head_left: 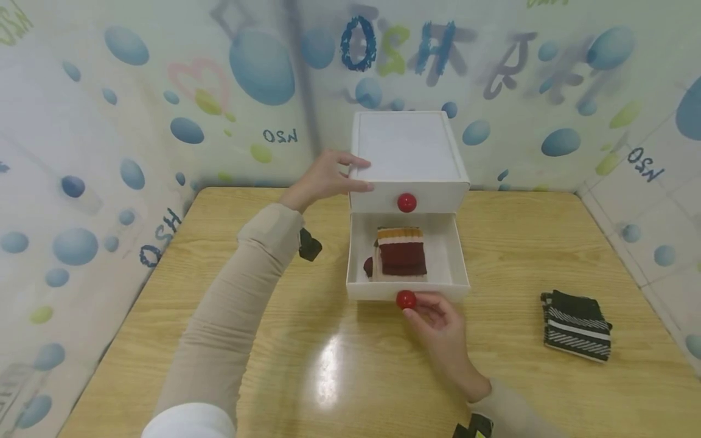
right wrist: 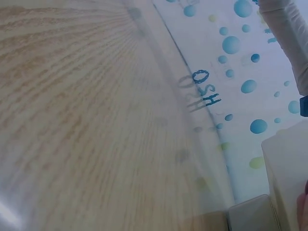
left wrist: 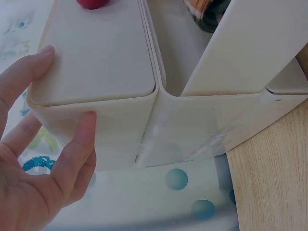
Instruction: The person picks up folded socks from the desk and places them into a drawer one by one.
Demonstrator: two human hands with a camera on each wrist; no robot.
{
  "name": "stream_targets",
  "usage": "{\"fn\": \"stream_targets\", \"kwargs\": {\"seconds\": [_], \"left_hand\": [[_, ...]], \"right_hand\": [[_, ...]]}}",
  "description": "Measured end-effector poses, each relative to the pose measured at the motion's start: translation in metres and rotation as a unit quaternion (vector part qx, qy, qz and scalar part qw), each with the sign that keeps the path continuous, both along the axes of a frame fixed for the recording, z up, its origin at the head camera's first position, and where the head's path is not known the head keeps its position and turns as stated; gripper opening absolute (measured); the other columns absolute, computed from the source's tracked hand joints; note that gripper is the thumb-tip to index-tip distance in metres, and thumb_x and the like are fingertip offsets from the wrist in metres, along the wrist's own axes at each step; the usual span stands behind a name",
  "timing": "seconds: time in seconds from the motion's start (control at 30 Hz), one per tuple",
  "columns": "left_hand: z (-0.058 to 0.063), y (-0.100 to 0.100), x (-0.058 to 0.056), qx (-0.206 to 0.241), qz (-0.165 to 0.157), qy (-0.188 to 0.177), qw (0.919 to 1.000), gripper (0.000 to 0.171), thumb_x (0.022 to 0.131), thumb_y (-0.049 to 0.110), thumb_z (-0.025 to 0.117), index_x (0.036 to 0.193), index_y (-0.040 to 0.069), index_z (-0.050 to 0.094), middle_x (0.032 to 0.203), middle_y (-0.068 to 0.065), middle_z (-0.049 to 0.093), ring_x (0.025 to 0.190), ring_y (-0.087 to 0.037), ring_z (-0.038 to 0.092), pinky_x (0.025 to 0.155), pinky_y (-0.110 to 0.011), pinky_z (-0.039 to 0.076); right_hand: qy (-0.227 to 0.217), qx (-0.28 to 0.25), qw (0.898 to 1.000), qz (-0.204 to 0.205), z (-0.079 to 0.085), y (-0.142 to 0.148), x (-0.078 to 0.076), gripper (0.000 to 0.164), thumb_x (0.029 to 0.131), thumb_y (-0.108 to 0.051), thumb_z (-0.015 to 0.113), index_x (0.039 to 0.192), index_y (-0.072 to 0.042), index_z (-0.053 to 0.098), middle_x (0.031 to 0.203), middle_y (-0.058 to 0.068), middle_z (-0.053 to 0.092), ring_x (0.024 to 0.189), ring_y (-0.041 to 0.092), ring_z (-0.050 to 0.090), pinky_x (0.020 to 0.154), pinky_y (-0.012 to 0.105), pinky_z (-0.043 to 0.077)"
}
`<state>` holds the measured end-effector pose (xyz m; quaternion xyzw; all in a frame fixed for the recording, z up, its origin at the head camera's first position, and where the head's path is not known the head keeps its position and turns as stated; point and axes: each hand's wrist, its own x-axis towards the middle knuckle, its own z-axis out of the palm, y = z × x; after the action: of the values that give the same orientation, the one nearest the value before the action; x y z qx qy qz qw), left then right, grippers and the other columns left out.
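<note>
Head view: the white cabinet (head_left: 408, 149) stands near the back edge of the worktop (head_left: 296, 316), with its lower drawer (head_left: 378, 292) well out and folded socks (head_left: 402, 258) inside. A sharp pull or push on the lower red knob (head_left: 405, 300) could, I'd judge, shift the cabinet or jam a crooked drawer. The right hand (head_left: 440, 328) pinches that knob; the left hand (head_left: 328, 176) is spread over the cabinet's left front corner. Striped socks (head_left: 577, 328) lie toward the worktop's right edge.

Left wrist view: the fingers stand wide apart, with a fingertip against the side wall; so light a brace might slip.

Right wrist view: only a sliver of right hand shows, so its grip cannot be told there.
</note>
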<state>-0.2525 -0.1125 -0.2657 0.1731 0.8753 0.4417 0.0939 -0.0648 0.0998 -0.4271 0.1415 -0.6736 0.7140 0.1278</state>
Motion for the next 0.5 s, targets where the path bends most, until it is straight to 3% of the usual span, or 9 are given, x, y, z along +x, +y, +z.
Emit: {"fn": "stream_targets", "kwargs": {"seconds": [0.13,0.5], "left_hand": [[0.000,0.000,0.000,0.004,0.002,-0.006,1.0000,0.049,0.071,0.026,0.075,0.115,0.012,0.059,0.126,-0.005,0.046,0.095,-0.022,0.054,0.071,-0.028,0.049],[0.000,0.000,0.001,0.002,-0.001,0.002,1.0000,0.049,0.071,0.026,0.075,0.115,0.012,0.059,0.124,-0.004,0.048,0.098,-0.023,0.054,0.074,-0.028,0.049]], "right_hand": [[-0.006,-0.005,1.000,-0.007,0.000,-0.001,-0.004,0.027,0.071,0.016,0.063,0.097,0.015,0.053,0.096,0.015,0.059,0.087,0.014,0.059,0.078,0.025,0.047],[-0.032,-0.003,0.999,-0.037,0.008,-0.002,-0.022,0.023,0.070,0.017,0.063,0.091,0.015,0.054,0.091,0.007,0.059,0.081,0.009,0.059,0.074,0.021,0.048]]}}
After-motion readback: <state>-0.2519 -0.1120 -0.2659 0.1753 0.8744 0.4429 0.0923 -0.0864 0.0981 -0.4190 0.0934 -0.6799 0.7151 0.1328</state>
